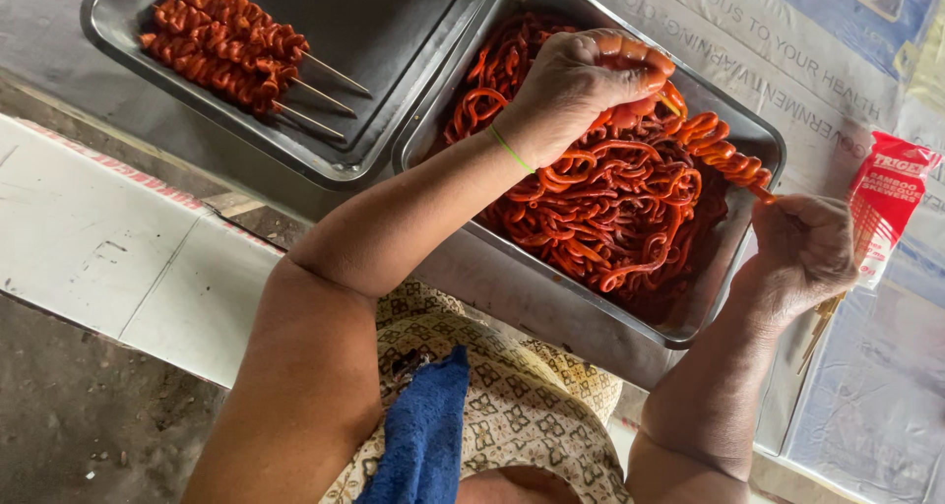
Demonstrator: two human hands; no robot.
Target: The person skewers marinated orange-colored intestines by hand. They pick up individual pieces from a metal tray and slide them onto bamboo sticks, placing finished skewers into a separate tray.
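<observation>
My left hand (581,81) is closed over the tip of a bamboo skewer (724,155), pinching red-orange marinated strips onto it. My right hand (802,248) grips the skewer's other end at the tray's right edge. Coiled strips cover the part of the skewer between my hands. Both hands hover over a steel tray (733,268) heaped with the same loose red strips (610,209). A thin green band circles my left wrist.
A second steel tray (394,31) at the upper left holds three finished skewers (221,41). A red and white packet of bamboo skewers (886,209) lies at the right on printed plastic sheeting. A blue cloth (423,435) rests on my patterned lap.
</observation>
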